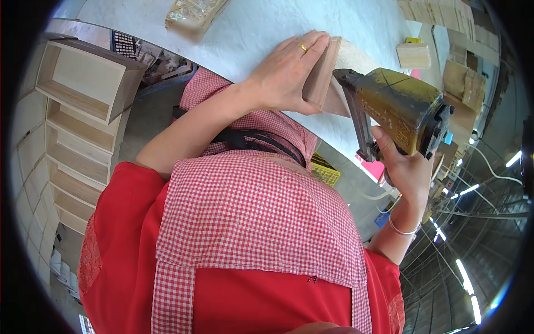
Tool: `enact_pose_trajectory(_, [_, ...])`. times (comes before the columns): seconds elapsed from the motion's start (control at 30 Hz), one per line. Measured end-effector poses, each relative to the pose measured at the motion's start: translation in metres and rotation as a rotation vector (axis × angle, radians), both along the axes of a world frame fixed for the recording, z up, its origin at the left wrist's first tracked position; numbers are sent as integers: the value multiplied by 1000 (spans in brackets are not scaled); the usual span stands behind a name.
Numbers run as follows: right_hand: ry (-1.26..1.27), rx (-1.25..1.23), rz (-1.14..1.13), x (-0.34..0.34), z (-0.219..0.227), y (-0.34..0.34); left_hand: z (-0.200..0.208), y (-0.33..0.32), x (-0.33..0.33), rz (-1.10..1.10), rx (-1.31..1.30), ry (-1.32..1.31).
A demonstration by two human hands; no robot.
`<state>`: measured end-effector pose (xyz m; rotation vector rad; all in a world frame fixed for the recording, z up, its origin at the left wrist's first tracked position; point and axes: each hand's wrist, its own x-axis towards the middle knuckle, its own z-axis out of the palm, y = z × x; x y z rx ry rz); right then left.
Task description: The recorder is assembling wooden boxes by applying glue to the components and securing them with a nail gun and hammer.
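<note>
My left hand [286, 72] is wrapped against a small wooden drawer-like piece [329, 69] standing on the pale worktable [250, 36], with the thumb at its near end and the fingers at its far end. In my right hand [409, 170] is a worn yellow and black nail gun [397, 103], held by its handle. Its dark nose lies close to the right side of the wooden piece; whether they touch, I cannot tell. The gun hides part of the piece and the tabletop behind it.
At the far left of the table lies a plastic-wrapped bundle [194, 16]. A wood block [413, 55] sits to the right, near stacked boards [445, 16]. Shallow wooden boxes [83, 108] are stacked at my left. A yellow crate [325, 170] stands below the table edge.
</note>
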<state>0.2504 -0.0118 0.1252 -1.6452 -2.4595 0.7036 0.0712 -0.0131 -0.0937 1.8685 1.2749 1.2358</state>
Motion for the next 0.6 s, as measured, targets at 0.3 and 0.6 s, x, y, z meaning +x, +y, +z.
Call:
enact_pose_trajectory(0.3, [269, 287, -721, 100, -2, -6, 31, 16, -27, 23, 45, -155])
enact_pose_trajectory(0.6, [-204, 499, -762, 236, -109, -21, 237, 53, -67, 9, 177, 92])
